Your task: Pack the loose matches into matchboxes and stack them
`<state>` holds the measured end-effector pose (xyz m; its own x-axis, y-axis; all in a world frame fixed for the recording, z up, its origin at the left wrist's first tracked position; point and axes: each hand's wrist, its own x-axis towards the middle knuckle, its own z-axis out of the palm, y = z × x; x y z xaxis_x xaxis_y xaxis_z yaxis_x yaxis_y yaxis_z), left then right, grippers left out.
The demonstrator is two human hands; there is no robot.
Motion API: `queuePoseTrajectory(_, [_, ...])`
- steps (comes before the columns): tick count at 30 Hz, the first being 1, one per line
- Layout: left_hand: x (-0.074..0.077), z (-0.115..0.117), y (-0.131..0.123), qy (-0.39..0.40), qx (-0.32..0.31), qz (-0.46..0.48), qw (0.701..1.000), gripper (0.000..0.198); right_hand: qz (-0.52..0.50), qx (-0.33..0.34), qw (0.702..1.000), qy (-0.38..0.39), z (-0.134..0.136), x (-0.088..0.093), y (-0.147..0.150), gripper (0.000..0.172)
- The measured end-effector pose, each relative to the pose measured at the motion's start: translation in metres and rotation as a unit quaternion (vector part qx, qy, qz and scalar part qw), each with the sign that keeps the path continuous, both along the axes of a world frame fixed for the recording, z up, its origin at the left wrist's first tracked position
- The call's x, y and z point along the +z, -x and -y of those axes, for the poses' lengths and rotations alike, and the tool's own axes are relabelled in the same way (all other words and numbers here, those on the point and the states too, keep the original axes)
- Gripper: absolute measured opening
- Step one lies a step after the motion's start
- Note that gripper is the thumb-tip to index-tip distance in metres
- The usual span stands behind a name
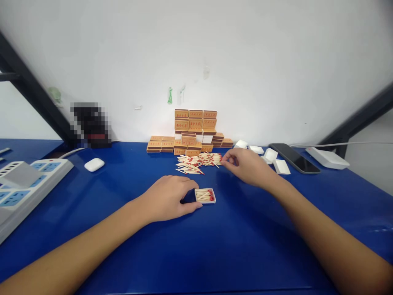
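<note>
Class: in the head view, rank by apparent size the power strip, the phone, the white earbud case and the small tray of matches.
1. power strip, though nearness to the camera inflates it
2. phone
3. earbud case and tray of matches: too alike to rank

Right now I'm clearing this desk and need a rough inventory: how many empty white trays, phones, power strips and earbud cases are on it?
Empty white trays: 4
Phones: 1
Power strips: 1
Earbud cases: 1
Total: 7
</note>
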<state>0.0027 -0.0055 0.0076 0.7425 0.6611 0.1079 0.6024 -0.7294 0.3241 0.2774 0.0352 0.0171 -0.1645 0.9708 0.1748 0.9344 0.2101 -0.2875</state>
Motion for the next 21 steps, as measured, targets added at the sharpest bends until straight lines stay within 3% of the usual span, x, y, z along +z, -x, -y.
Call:
queuePoseTrajectory(6, [0.002,0.0,-0.001,0.004,0.0,0.0,1.0,0.029,0.026,-0.012,0.999,0.018,-0.004,-0.015,0.013,0.013])
queuePoseTrajectory(12, [0.001,-0.001,0.0,0.003,-0.002,0.0,1.0,0.029,0.038,-0.024,0.999,0.0,-0.002,0.0,-0.005,0.015])
queuePoseTrajectory(16, [0.0,0.0,0.002,0.002,-0.003,0.004,1.0,0.03,-0.009,0.043,0.999,-0.001,0.007,0.013,-0.006,0.019])
queuePoseTrajectory(21, [-0.001,0.0,0.002,0.004,-0.006,0.011,1.0,0.029,-0.11,0.149,0.98,0.077,0.02,0.021,0.008,0.015])
